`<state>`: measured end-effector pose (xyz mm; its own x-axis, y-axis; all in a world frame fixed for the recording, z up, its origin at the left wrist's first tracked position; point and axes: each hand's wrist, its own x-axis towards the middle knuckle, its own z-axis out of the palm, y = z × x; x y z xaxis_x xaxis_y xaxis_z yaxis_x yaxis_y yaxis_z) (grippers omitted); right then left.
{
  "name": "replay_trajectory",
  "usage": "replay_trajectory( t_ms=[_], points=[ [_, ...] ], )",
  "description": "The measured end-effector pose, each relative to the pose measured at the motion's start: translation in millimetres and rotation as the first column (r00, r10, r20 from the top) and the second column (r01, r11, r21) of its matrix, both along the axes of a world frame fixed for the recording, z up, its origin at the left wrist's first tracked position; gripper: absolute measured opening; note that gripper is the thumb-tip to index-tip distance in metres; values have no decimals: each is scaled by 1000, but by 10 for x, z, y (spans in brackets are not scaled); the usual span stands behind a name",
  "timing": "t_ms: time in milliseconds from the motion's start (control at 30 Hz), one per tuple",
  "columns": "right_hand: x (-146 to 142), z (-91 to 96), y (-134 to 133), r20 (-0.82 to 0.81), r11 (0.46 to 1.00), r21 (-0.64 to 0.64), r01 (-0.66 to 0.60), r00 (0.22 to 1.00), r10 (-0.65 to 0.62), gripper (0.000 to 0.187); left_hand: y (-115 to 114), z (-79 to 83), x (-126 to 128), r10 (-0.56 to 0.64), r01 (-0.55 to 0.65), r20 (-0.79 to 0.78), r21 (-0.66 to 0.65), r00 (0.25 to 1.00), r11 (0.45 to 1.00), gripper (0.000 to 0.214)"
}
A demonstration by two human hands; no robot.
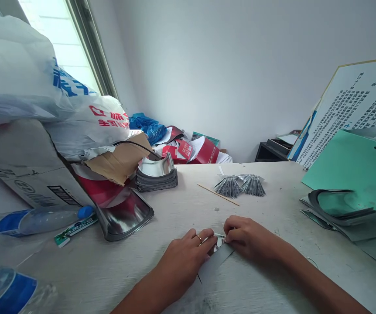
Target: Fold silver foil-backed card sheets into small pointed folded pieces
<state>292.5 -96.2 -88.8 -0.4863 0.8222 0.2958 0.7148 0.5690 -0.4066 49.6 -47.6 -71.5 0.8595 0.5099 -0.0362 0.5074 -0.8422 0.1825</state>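
The person's left hand (179, 261) and right hand (250, 237) are both closed, and they pinch together one grey foil strip (216, 260) near the front edge of the worktop (273, 205). Toward the far edge lie two fans of thin metal pieces (240, 186) and a wooden stick (219, 194).

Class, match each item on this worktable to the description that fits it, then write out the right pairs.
Items:
1. left hand
2. wooden stick
3. green sheet
4. plastic bottle

Descriptions:
A. lying on its side at the table's left
B. wearing a ring, pinching a grey foil strip
C. at the right, partly behind dark curved strips
D. lying diagonally beside bundled metal fans

Pairs: 1-B, 2-D, 3-C, 4-A
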Motion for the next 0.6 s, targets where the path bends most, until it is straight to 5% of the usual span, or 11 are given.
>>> replay_trajectory(
  t_ms=[600],
  points=[
    [-33,80,-7,-60,996,-83,-38,998,33,23,-1,67,11,10,-10,-35,6,999,1000,43]
  ],
)
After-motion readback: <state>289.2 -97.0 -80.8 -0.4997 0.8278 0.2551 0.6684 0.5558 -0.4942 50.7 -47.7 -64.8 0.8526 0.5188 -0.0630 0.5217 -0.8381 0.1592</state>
